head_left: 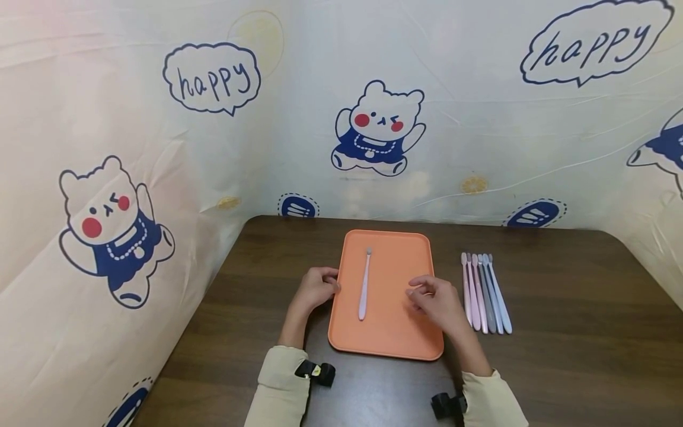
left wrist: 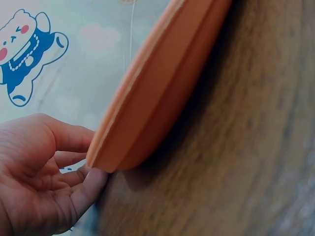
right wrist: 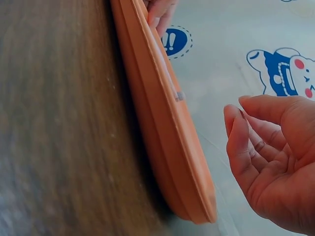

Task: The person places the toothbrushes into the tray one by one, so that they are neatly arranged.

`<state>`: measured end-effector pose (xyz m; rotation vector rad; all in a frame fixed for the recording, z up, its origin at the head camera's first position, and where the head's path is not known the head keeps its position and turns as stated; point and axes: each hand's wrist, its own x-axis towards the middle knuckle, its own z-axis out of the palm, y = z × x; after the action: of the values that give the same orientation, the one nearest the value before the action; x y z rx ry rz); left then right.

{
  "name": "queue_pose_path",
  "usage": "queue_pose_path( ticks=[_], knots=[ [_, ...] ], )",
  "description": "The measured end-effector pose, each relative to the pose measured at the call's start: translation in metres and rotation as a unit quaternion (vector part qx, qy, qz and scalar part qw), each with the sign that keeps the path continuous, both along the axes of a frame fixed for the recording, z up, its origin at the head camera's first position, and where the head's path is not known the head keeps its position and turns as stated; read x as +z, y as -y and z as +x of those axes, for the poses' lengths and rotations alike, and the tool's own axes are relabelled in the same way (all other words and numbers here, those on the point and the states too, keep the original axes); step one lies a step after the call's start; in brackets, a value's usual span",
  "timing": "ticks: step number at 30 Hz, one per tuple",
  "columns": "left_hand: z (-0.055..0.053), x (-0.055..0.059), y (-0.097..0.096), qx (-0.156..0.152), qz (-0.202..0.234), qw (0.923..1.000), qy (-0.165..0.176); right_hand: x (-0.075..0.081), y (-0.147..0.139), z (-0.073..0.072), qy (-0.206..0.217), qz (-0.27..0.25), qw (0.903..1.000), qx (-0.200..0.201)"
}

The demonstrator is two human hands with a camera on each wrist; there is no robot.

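Note:
An orange tray (head_left: pixel 395 338) lies on the table, with one pale pink toothbrush (head_left: pixel 364 287) lengthwise on its left half, bristle end away from me. At the tray's left edge, my left hand (head_left: pixel 315 287) pinches the rim between thumb and fingers, as the left wrist view also shows. My right hand (head_left: pixel 440 302) hovers over the tray's right side with loosely curled fingers and holds nothing. In the right wrist view its thumb and index fingertips (right wrist: pixel 236 115) are close together, apart from the tray wall (right wrist: pixel 162 132).
To the right of the tray, several toothbrushes (head_left: pixel 482 296) in pink, grey and blue lie side by side on the brown wooden table (head_left: pixel 565 332). A printed curtain (head_left: pixel 469 130) with cartoon bears stands behind the table and along its sides.

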<state>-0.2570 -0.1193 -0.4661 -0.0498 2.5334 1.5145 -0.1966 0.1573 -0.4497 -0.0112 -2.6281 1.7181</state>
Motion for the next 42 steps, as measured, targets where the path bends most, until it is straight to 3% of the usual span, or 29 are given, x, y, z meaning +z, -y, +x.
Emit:
queue_pose_path(
  ticks=[16, 27, 42],
  knots=[
    [-0.001, -0.001, -0.002, 0.003, -0.016, 0.9999, -0.004, 0.003, -0.03, 0.0, -0.003, 0.009, 0.9998, -0.016],
    [0.0, -0.002, -0.001, 0.002, -0.004, 1.0, -0.002, 0.003, -0.046, 0.002, 0.0, 0.0, 0.9998, -0.019],
    [0.0, -0.002, 0.0, -0.001, -0.008, 1.0, -0.001, 0.009, -0.079, 0.009, 0.037, -0.002, 0.9985, -0.04]
  ],
)
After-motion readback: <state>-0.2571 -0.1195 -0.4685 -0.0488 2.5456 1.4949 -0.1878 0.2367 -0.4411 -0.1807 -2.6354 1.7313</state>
